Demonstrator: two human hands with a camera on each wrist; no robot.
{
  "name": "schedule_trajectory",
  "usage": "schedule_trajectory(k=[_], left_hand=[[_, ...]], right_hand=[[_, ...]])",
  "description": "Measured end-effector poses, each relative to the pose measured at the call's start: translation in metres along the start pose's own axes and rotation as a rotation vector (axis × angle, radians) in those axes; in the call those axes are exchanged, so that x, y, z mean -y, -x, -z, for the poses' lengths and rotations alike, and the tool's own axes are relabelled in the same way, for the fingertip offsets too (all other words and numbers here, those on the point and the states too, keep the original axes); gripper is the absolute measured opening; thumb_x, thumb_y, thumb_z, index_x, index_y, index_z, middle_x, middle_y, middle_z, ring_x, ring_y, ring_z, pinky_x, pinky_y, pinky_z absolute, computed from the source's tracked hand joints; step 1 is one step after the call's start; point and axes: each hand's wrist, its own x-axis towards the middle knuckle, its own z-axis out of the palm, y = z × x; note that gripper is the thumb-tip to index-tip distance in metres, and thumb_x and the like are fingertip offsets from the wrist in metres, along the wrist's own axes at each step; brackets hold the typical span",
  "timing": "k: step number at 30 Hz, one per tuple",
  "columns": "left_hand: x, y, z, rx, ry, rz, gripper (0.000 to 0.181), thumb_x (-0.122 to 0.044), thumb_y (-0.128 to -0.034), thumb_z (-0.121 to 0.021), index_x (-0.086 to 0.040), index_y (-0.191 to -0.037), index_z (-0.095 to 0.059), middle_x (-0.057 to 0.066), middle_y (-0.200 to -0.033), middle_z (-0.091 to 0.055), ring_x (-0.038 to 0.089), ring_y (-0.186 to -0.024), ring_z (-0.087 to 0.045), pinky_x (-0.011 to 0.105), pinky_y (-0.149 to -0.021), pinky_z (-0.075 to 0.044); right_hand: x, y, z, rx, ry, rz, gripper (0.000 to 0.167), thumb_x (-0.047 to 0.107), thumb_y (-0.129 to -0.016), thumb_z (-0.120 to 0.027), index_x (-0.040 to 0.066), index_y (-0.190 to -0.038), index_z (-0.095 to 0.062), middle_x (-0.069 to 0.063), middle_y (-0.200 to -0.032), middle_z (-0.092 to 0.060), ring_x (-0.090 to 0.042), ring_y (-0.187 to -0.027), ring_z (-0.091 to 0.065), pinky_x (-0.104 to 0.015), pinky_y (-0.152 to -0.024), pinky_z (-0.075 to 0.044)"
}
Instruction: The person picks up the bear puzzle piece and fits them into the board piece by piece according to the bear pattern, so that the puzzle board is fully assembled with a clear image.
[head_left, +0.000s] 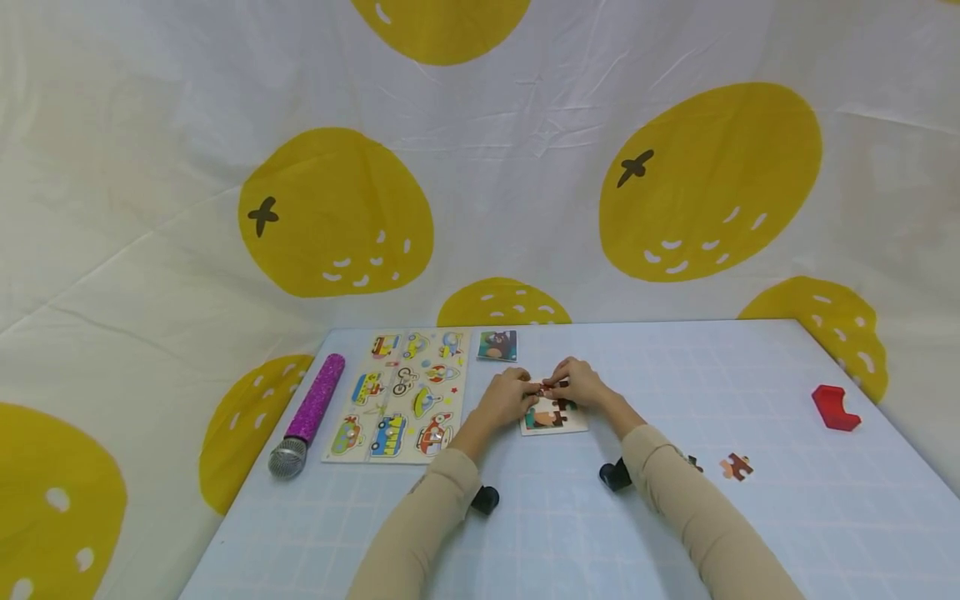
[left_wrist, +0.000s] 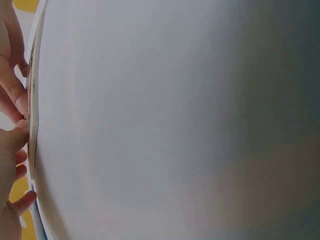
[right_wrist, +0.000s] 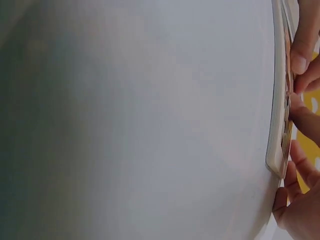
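Observation:
A small jigsaw puzzle board (head_left: 555, 431) with a pale rim lies flat between the two hands, partly filled with brown, peach and teal pieces. Over its upper left part, my left hand (head_left: 504, 398) pinches at a brown puzzle piece (head_left: 545, 391) with thumb and fingertips. From the other side my right hand (head_left: 582, 386) holds the same spot, its thumb and index finger close to the left fingertips. Both wrist views show the left fingertips (right_wrist: 299, 64) and right fingertips (left_wrist: 21, 104) meeting on the board's surface; the fingers hide most of the piece.
Loose puzzle pieces (head_left: 737, 467) lie near the right forearm, some partly behind the sleeve. A picture card (head_left: 497, 346) lies behind the board. Left are a vehicle peg puzzle (head_left: 408, 400) and a glittery pink microphone (head_left: 315, 404). A red notched block (head_left: 835, 408) lies far right.

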Motion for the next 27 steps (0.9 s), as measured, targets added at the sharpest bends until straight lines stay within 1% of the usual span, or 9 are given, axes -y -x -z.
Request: schedule_trajectory(k=[3,6,10,14,17,19,22,25,27], left_hand=[[-0.003,0.000,-0.001,-0.024,-0.013,-0.028,0.026,-0.027,-0.0930,-0.060,-0.015,-0.113,-0.071,0.003,-0.116,-0.062,0.017,-0.108,-0.056,0.033,-0.090,-0.048],[-0.005,0.001,-0.001,-0.055,0.013,-0.059,0.023,-0.023,-0.0925,-0.061,-0.012,-0.110,-0.072,0.004,-0.112,-0.064,0.017,-0.103,-0.059,0.030,-0.089,-0.049],[-0.004,0.002,-0.003,-0.060,0.026,-0.074,0.024,-0.022,-0.0930,-0.060,-0.014,-0.112,-0.071,0.006,-0.114,-0.064,0.019,-0.105,-0.059,0.031,-0.091,-0.049],[0.003,0.002,-0.003,-0.018,0.031,-0.028,0.028,-0.026,-0.0941,-0.058,-0.021,-0.120,-0.067,0.008,-0.128,-0.058,0.022,-0.119,-0.052,0.039,-0.096,-0.046],[0.008,0.003,-0.002,0.031,0.070,0.018,0.032,-0.027,-0.0951,-0.055,-0.025,-0.126,-0.062,0.008,-0.135,-0.052,0.025,-0.126,-0.046,0.045,-0.099,-0.042],[0.010,0.004,-0.002,0.048,0.108,0.027,0.035,-0.026,-0.0957,-0.054,-0.024,-0.130,-0.059,0.009,-0.136,-0.051,0.026,-0.127,-0.046,0.047,-0.100,-0.040],[0.012,0.005,-0.002,0.023,0.170,0.019,0.037,-0.023,-0.0944,-0.056,-0.018,-0.131,-0.057,0.009,-0.134,-0.054,0.027,-0.124,-0.048,0.048,-0.100,-0.040],[0.012,0.007,-0.002,-0.018,0.195,0.009,0.035,-0.022,-0.0923,-0.060,-0.016,-0.127,-0.061,0.010,-0.131,-0.056,0.028,-0.122,-0.051,0.048,-0.099,-0.042],[0.012,0.008,-0.002,-0.027,0.200,0.011,0.032,-0.022,-0.0919,-0.060,-0.017,-0.123,-0.064,0.011,-0.130,-0.056,0.028,-0.121,-0.051,0.048,-0.099,-0.042]], right_hand=[[0.000,0.000,-0.001,-0.006,0.013,-0.014,0.023,0.018,-0.083,-0.073,0.003,-0.101,-0.073,-0.012,-0.102,-0.059,-0.030,-0.099,-0.052,-0.051,-0.083,-0.045],[0.000,0.000,-0.001,-0.015,-0.002,-0.018,0.022,0.017,-0.083,-0.073,0.003,-0.100,-0.074,-0.012,-0.101,-0.061,-0.029,-0.097,-0.053,-0.050,-0.082,-0.045],[-0.001,0.000,-0.001,-0.029,-0.024,-0.002,0.022,0.016,-0.083,-0.073,0.003,-0.099,-0.074,-0.012,-0.097,-0.063,-0.028,-0.094,-0.055,-0.046,-0.078,-0.048],[-0.001,0.000,-0.002,-0.064,-0.003,0.008,0.024,0.017,-0.083,-0.073,0.001,-0.100,-0.073,-0.012,-0.095,-0.064,-0.027,-0.092,-0.056,-0.043,-0.078,-0.049],[-0.001,0.000,-0.004,-0.090,0.009,0.002,0.025,0.018,-0.082,-0.073,0.001,-0.101,-0.073,-0.013,-0.095,-0.064,-0.028,-0.092,-0.056,-0.043,-0.080,-0.049],[-0.002,0.001,-0.005,-0.091,0.009,0.000,0.026,0.018,-0.083,-0.073,0.001,-0.102,-0.073,-0.014,-0.096,-0.064,-0.029,-0.094,-0.056,-0.045,-0.083,-0.048],[-0.005,0.003,-0.004,-0.076,-0.011,-0.005,0.031,0.022,-0.083,-0.072,0.000,-0.105,-0.071,-0.015,-0.101,-0.064,-0.031,-0.098,-0.057,-0.047,-0.087,-0.048],[-0.009,0.009,0.003,-0.069,-0.094,-0.021,0.036,0.023,-0.085,-0.070,-0.002,-0.111,-0.067,-0.019,-0.109,-0.064,-0.035,-0.104,-0.057,-0.049,-0.090,-0.047],[-0.012,0.016,0.011,-0.080,-0.161,-0.039,0.039,0.022,-0.086,-0.069,-0.004,-0.115,-0.064,-0.022,-0.114,-0.063,-0.037,-0.106,-0.058,-0.050,-0.091,-0.048]])
